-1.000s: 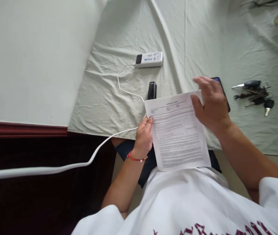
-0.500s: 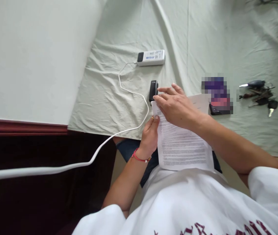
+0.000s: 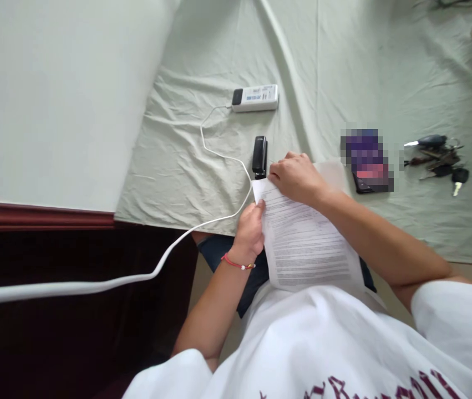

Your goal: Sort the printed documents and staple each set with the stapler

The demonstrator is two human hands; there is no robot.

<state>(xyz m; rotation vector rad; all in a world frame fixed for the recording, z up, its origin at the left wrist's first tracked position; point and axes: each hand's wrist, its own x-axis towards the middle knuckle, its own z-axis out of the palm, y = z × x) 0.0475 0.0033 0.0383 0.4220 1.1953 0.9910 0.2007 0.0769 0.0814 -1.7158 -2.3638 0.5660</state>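
Note:
Printed sheets of paper (image 3: 310, 249) lie across my lap and the table edge, their text side up. My left hand (image 3: 251, 227) pinches their left edge near the top corner, thumb above and the other fingers underneath. At the top edge, my right hand (image 3: 298, 176) has its fingers curled together over the sheets; the fingertips are partly hidden. Just beyond the top left corner lies a black stapler (image 3: 259, 155), near my right fingertips but apart from them.
A white power bank (image 3: 256, 98) with a white cable (image 3: 219, 220) lies farther back; the cable runs off to the left. To the right are a blurred phone (image 3: 366, 160) and a bunch of keys (image 3: 439, 158). Wrinkled pale cloth (image 3: 186, 133) covers the table.
My right hand's fingers have gone from spread beside the stapler to curled on the paper's top edge. The paper's top left corner has come slightly toward me, away from the stapler.

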